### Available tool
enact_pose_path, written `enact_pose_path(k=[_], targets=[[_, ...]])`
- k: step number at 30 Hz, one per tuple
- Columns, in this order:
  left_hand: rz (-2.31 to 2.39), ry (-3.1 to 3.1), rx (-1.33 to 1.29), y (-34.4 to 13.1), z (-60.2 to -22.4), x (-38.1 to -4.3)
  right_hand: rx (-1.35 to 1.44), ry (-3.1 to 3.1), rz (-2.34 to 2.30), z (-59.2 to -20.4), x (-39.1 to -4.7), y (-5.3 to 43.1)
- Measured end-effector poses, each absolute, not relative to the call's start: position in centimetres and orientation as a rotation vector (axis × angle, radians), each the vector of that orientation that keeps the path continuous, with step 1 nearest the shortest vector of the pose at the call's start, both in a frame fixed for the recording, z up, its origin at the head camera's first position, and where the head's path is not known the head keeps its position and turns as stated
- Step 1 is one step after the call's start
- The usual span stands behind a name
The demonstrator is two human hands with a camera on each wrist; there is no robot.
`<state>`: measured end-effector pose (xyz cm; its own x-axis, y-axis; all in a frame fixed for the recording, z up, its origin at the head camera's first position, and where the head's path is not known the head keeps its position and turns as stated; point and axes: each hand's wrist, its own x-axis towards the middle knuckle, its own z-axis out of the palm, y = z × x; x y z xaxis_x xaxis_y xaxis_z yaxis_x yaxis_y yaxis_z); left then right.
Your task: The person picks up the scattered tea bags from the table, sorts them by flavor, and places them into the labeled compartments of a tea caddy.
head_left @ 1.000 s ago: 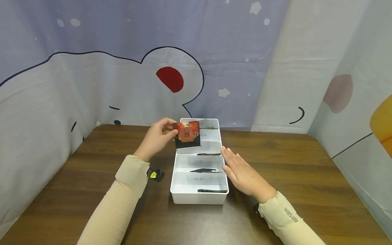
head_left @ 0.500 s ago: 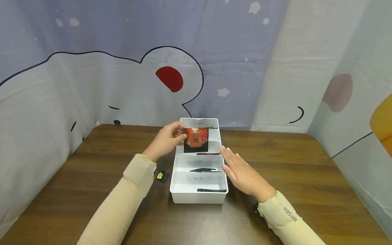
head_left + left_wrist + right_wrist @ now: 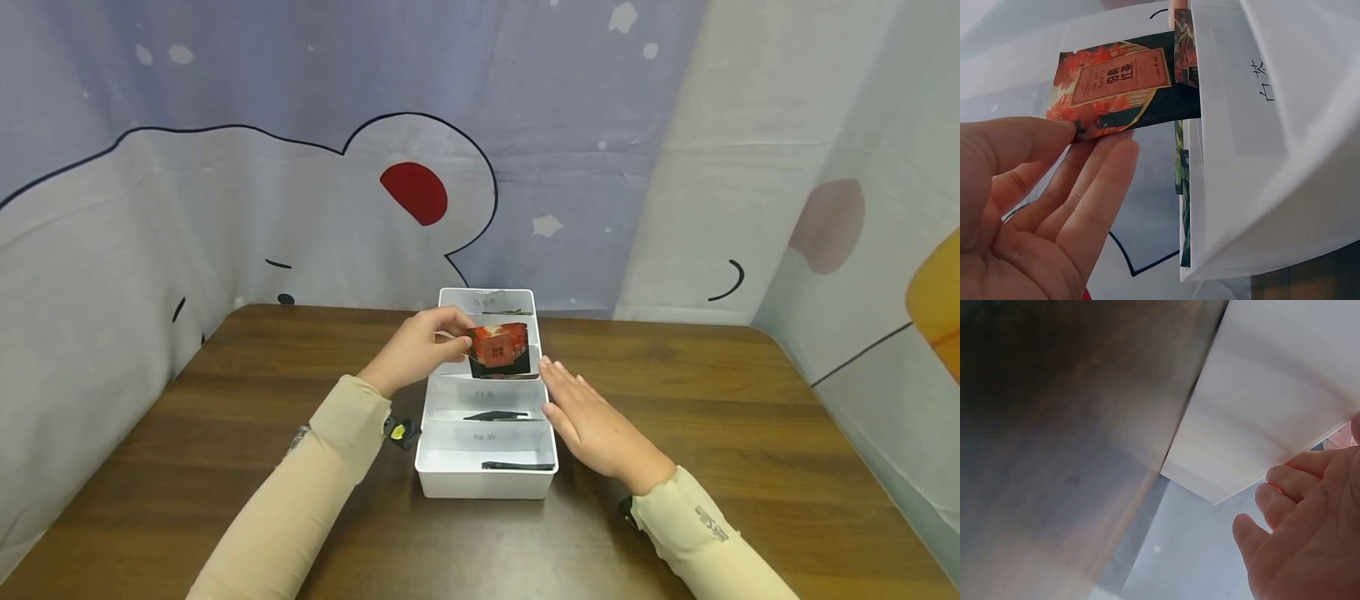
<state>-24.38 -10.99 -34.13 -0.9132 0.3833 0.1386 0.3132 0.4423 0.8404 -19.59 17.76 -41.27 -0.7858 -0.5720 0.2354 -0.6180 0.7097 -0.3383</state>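
Note:
My left hand (image 3: pixel 416 348) pinches a red and black tea sachet (image 3: pixel 499 350) by its left edge, between thumb and fingers. The sachet is over the middle compartment of a white divided box (image 3: pixel 483 485), its dark lower edge right at the compartment's opening. In the left wrist view the sachet (image 3: pixel 1116 87) shows a printed label, and its dark end meets the box's rim. Another red-patterned sachet (image 3: pixel 1185 47) stands in the box beside it. My right hand (image 3: pixel 596 417) lies with straight fingers along the box's right side, fingertips at the rim.
Labelled dividers split the box into several compartments. Dark sachets stand in the front compartment (image 3: pixel 517 466) and the one behind it (image 3: pixel 498 415); a green-edged one (image 3: pixel 513 312) is at the back. The brown wooden table (image 3: pixel 675 367) reaches a printed curtain (image 3: pixel 570 167).
My left hand has moved right and slightly toward me, bringing the sachet from the box's left rim to over the middle compartment. My right hand has stayed in place.

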Motion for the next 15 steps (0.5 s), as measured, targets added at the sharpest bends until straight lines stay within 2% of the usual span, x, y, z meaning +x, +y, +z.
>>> enact_pose_path(k=[15], targets=[[1.197, 2.674, 0.878, -10.61, -34.36, -24.70, 0.983, -2.787, 0.615, -41.46, -19.80, 17.61]])
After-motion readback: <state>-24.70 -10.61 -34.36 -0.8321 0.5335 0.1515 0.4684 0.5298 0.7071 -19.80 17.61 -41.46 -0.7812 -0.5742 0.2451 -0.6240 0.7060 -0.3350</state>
